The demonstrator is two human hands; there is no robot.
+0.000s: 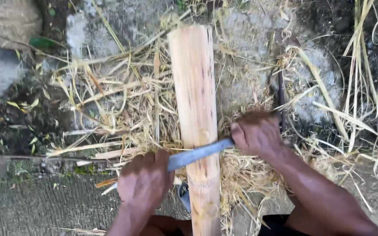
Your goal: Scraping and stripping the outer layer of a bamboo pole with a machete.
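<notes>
Bamboo pole [195, 87] looks largely scraped pale, left hand [143, 183] and right hand [257, 133] both clenched on the blade [200, 154] laid across it, shavings [123, 100] heaped around.

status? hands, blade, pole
Left hand and right hand each grip one end of the blade. Blade lies crosswise on the pale stripped pole. Dry shavings litter the ground around; nothing blocks the blade.

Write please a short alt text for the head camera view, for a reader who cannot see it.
Both hands hold a long knife blade across a pale, peeled bamboo pole: the left hand grips one end, the right hand the other. Dry shavings and straw cover the stony ground.
</notes>
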